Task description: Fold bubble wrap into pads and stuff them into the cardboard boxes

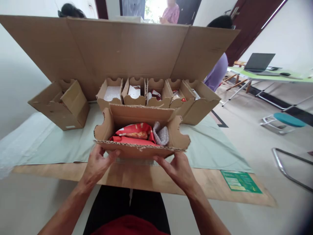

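Observation:
Between my two hands is an open-topped cardboard box [137,151] with notched short ends, near the front of the table. My left hand [99,163] grips its near left corner, thumb on the front wall and the other fingers partly hidden. At the near right corner my right hand [179,168] grips in the same way. Inside the box lie red printed packets [134,132] and, to their right, a roll of bubble wrap [161,134]. Whether the box's base rests on the cloth is hidden.
Behind stands a row of several cardboard boxes [160,101] with things in them, and another box [70,114] at the left. A tall cardboard panel [127,49] rises behind. Bubble wrap [22,143] lies left on the pale cloth [207,140]. People are beyond; a stool [288,119] stands right.

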